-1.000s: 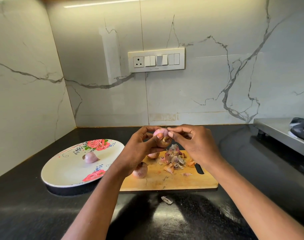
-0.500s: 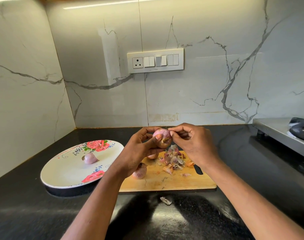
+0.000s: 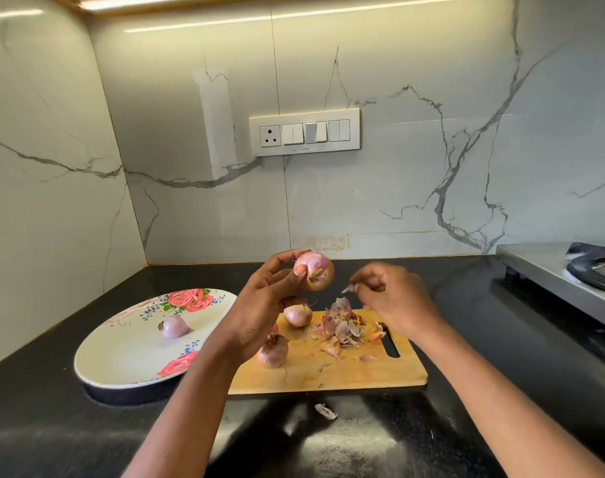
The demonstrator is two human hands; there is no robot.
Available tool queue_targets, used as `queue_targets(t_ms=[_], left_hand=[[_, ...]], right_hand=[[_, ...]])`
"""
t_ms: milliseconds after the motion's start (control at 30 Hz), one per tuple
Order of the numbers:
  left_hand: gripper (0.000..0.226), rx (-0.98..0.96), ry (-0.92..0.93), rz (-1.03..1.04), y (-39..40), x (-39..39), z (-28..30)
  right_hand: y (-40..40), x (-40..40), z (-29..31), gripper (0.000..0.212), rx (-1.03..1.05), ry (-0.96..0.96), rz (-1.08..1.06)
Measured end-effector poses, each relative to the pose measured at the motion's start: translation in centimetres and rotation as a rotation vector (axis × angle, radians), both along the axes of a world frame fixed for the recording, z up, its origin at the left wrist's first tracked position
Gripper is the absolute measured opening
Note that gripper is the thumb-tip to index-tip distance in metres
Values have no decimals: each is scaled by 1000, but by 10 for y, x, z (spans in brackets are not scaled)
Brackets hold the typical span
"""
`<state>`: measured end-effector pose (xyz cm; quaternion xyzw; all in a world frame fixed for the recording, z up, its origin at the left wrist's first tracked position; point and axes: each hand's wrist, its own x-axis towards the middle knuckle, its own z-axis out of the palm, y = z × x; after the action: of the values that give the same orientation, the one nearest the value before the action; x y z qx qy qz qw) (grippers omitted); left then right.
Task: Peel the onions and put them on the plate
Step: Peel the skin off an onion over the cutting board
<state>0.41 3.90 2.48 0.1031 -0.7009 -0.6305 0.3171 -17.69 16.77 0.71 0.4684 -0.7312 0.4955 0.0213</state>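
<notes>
Nearest me, 1 scrap of skin [image 3: 325, 411] lies on the counter just in front of the cutting board [image 3: 328, 374]. On the board I see 2 unpeeled onions [image 3: 272, 350] beside the peel pile [image 3: 344, 327]. Above the board, my left hand [image 3: 259, 305] grips the half-peeled onion [image 3: 314, 270], held up, I judge, so skin falls onto the pile. My right hand [image 3: 394, 298] pinches a torn strip [image 3: 348, 288]. Left of the board, the plate [image 3: 121, 360] holds 1 peeled onion [image 3: 174, 326].

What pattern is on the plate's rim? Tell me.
Red-pink roses with green leaves and small blue sprigs on the white plate, clearest in the head view.
</notes>
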Motion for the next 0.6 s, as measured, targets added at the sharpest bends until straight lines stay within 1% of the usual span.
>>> queue_targets(t_ms=[67,133,200,267,300,333,467,600], left_hand=[[34,42,23,-4,-2,0,-1],[33,63,29,-10,-3,-1,-2],[32,64,30,-10,-2,-1,-2],[32,46,25,-7,-1,-2,-2],[32,31,18,-6,-1,-3,-3],[34,17,10,-5,0,-4,-3],[44,-36,-19,-7,1,-5,-5],[45,-42,-28,-19,1,-5,-5]], right_hand=[[-2,3,-4,12,152,91,40],[-4,8,-4,14,179,163,47],[-4,13,2,18,54,154,44],[-3,19,10,19,-163,-14,136],[-2,22,13,21,-237,-95,192],[-3,25,15,23,-274,-119,220],[-6,27,8,21,-294,34,146],[-6,26,6,20,-337,107,108]])
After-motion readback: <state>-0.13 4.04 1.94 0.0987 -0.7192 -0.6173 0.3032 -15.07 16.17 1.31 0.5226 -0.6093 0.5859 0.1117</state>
